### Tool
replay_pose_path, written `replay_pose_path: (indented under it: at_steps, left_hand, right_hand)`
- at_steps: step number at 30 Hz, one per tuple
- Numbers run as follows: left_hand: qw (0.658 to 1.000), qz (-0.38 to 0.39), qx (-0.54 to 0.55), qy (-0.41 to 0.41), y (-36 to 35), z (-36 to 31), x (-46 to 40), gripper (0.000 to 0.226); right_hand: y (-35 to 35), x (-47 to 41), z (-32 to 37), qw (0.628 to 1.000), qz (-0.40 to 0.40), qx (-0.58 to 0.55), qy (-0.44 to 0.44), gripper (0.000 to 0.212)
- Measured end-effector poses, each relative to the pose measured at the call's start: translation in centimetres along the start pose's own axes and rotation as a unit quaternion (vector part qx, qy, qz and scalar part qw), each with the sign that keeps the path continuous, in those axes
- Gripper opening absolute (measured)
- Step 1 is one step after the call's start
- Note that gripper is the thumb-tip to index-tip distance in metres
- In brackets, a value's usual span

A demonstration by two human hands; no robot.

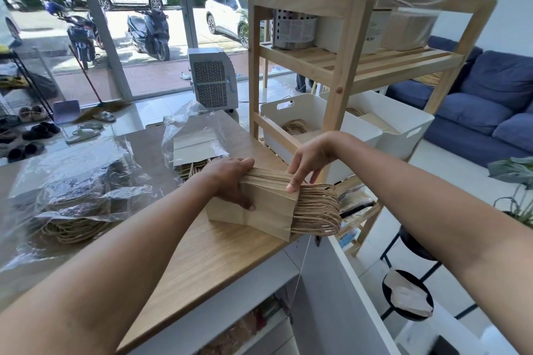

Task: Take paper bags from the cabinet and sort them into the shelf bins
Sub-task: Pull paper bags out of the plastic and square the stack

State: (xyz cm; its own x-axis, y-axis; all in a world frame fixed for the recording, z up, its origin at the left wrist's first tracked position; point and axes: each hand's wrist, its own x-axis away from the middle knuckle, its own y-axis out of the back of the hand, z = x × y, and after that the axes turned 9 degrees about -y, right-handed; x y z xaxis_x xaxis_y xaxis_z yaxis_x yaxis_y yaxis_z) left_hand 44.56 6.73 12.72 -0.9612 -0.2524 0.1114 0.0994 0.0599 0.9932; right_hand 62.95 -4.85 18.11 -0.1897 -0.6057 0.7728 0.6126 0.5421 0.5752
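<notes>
A stack of brown paper bags (259,204) lies on its side at the right edge of the wooden tabletop (202,262), twine handles (317,210) jutting past the edge toward the wooden shelf (352,66). The left hand (230,181) grips the stack's closed end, fingers wrapped over it. The right hand (311,158) presses fingertips down on the top edge near the handles, fingers spread. White bins (403,124) holding bags sit on the lower shelf, just behind
</notes>
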Motion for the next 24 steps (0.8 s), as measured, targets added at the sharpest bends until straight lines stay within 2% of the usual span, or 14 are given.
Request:
replay_pose_path:
  at_steps: [5,10,15,17,20,24]
  left_hand:
    - [1.000,0.001,-0.006,-0.001,0.0,-0.2,0.0,0.079]
    - [1.000,0.008,-0.010,-0.001,0.0,-0.3,-0.1,0.080]
    - [1.000,-0.008,-0.008,-0.017,0.4,-1.4,-0.1,0.079]
    - [1.000,-0.012,0.005,-0.010,0.4,-1.6,-0.2,0.075]
    - [0.999,-0.034,0.033,0.026,0.1,-0.8,0.2,0.067]
    - [0.993,-0.065,0.077,0.063,-0.4,0.3,0.6,0.060]
  right_hand:
    - [0.4,0.0,-0.7,0.997,-0.012,-0.074,-0.012,0.040]
    - [0.6,-0.6,-1.6,0.992,0.006,-0.129,-0.012,0.016]
    - [0.0,0.7,-2.8,0.984,-0.014,-0.176,-0.001,0.020]
    - [-0.4,1.0,-2.9,0.984,-0.065,-0.165,0.009,0.023]
    - [-2.1,1.1,-2.7,0.971,-0.177,-0.149,0.051,0.042]
    - [-5.8,1.8,-3.9,0.908,-0.342,-0.193,0.147,0.080]
